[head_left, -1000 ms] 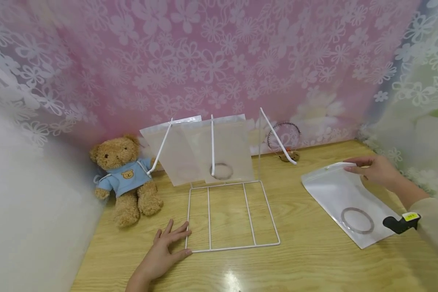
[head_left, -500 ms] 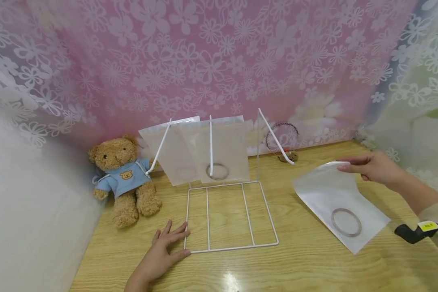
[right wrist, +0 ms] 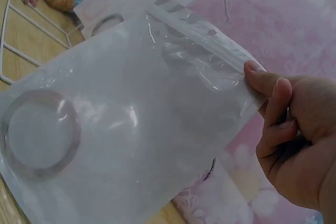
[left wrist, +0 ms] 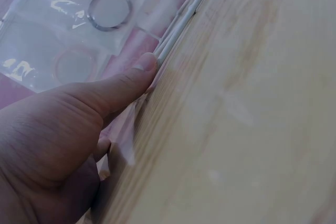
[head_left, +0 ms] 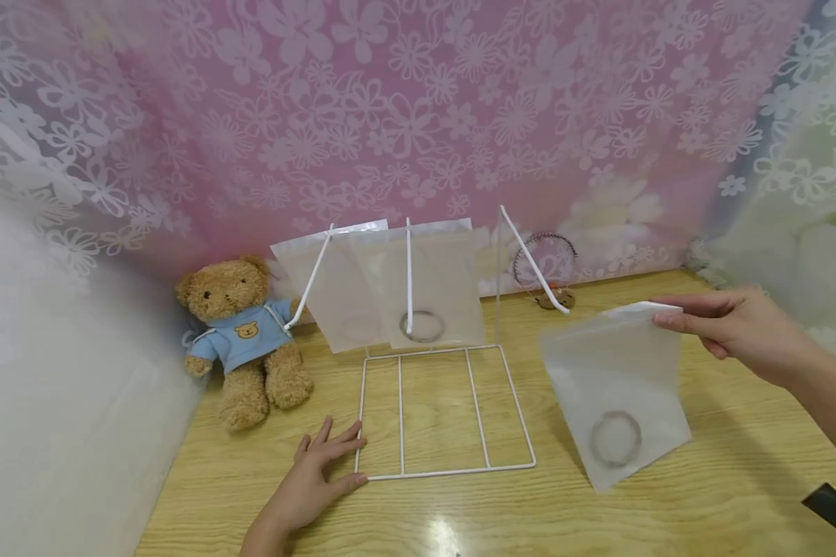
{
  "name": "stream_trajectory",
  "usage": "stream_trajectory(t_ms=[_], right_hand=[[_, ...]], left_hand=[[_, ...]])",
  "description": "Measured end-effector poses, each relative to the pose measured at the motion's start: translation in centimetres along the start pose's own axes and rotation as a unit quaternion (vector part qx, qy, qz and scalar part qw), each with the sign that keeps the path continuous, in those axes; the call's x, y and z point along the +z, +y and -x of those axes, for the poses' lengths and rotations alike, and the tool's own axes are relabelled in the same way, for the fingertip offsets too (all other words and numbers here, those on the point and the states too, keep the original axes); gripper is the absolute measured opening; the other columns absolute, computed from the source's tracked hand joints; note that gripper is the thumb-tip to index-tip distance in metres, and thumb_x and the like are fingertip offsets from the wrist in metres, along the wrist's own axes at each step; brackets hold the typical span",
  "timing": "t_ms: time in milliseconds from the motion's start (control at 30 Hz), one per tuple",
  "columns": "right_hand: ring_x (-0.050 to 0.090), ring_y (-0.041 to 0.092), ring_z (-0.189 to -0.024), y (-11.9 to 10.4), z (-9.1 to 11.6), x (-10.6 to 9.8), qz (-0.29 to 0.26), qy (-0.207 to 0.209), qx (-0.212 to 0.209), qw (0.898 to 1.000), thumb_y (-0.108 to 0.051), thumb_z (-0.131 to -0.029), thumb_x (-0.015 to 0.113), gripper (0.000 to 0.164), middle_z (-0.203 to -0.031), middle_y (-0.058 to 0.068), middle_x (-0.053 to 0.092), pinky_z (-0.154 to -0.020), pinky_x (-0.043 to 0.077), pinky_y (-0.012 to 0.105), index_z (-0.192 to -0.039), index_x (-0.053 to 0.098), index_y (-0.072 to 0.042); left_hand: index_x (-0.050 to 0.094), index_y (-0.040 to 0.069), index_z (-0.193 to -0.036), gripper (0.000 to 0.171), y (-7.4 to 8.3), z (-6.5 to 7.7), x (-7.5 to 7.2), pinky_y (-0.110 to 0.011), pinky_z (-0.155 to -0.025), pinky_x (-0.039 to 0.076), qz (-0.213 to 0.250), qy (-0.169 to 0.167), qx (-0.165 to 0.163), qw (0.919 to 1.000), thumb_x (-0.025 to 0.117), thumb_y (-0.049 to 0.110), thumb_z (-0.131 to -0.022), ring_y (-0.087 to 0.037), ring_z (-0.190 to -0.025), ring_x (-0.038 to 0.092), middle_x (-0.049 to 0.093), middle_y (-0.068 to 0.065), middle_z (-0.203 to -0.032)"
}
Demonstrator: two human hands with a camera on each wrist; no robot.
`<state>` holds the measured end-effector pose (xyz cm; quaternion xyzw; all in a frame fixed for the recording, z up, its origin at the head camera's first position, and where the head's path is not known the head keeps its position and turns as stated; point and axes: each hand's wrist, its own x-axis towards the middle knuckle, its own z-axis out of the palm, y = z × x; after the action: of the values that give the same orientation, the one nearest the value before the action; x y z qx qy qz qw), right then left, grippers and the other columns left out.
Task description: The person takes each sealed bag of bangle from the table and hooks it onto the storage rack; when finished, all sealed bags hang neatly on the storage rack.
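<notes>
A white wire rack (head_left: pixel 446 472) with three slanting prongs stands on the table. My left hand (head_left: pixel 309 481) rests at the front left corner of its base with fingers spread; in the left wrist view the thumb (left wrist: pixel 128 85) touches the wire. At the right, my right hand (head_left: pixel 738 329) pinches a translucent zip bag (head_left: pixel 613 371) by its upper right corner. Through the bag's lower part shows a thin ring, probably a bangle (right wrist: pixel 42 135). Two similar bags hang from the rack: one on the left prong (head_left: pixel 310 278), one on the middle prong (head_left: pixel 432 271), each with a ring inside.
A teddy bear (head_left: pixel 244 340) in a blue hoodie sits left of the rack. Behind the bare right prong (head_left: pixel 532 259), a dark beaded loop (head_left: pixel 546 236) with a brown piece leans against the pink floral curtain (head_left: pixel 418 116). A white wall (head_left: pixel 56 387) borders the left side.
My right hand has lifted the zip bag off the table, so it now hangs nearly upright, and its lower end has swung left toward the rack. My left hand has stayed put.
</notes>
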<state>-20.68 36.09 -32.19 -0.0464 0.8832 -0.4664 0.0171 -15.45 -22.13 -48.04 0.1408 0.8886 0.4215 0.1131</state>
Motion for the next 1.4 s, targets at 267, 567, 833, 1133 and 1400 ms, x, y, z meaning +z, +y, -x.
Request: stream_trajectory(t_ms=[267,567,833,1133,1400], right_hand=[[0.032,0.023,-0.045,-2.0,3.1,1.0,-0.08,0.007,-0.071,0.994,-0.004,-0.101,0.057,0.036,-0.079,-0.009,0.066,-0.045,0.027,0.039,-0.134,0.065,-0.012],[0.023,0.021,-0.04,-4.2,4.9,1.5,-0.222,-0.038,-0.204,0.953,0.024,-0.093,0.048,0.042,-0.049,0.004,0.047,-0.054,0.041,0.025,-0.13,0.062,0.01],[0.025,0.021,-0.039,-6.6,5.3,1.8,-0.237,-0.052,-0.228,0.943,0.025,-0.092,0.046,0.043,-0.052,0.004,0.057,-0.04,0.021,0.034,-0.127,0.064,0.009],[0.026,0.02,-0.04,-9.2,4.7,2.5,-0.24,-0.069,-0.232,0.94,0.022,-0.094,0.047,0.042,-0.052,0.002,0.047,-0.038,0.018,0.032,-0.13,0.062,0.008],[0.021,0.023,-0.044,-9.7,3.5,2.8,-0.279,-0.069,-0.198,0.937,0.017,-0.096,0.049,0.04,-0.07,-0.002,0.067,-0.039,0.014,0.034,-0.13,0.065,0.003]], left_hand=[[0.06,0.019,-0.139,0.057,0.0,0.0,0.0,-0.071,-0.115,-0.013,0.003,-0.01,0.0,0.9999,0.076,0.035,-0.087,-0.035,-0.156,-0.002,0.038,0.004,-0.159],[0.06,0.019,-0.139,0.058,0.0,-0.1,-0.1,-0.07,-0.116,-0.013,0.003,-0.007,0.002,1.0,0.076,0.037,-0.087,-0.035,-0.156,-0.002,0.037,0.004,-0.159],[0.061,0.02,-0.139,0.058,0.0,0.0,-0.3,-0.07,-0.116,-0.013,0.003,0.0,0.002,1.0,0.077,0.038,-0.086,-0.034,-0.157,-0.001,0.037,0.004,-0.159],[0.061,0.019,-0.139,0.058,-0.1,0.0,-0.3,-0.069,-0.116,-0.013,-0.001,0.003,0.003,1.0,0.077,0.037,-0.086,-0.035,-0.157,0.0,0.038,0.006,-0.159],[0.061,0.018,-0.138,0.057,0.2,0.1,-0.1,-0.069,-0.116,-0.013,0.006,-0.002,0.001,1.0,0.077,0.036,-0.087,-0.035,-0.157,-0.001,0.038,0.004,-0.159]])
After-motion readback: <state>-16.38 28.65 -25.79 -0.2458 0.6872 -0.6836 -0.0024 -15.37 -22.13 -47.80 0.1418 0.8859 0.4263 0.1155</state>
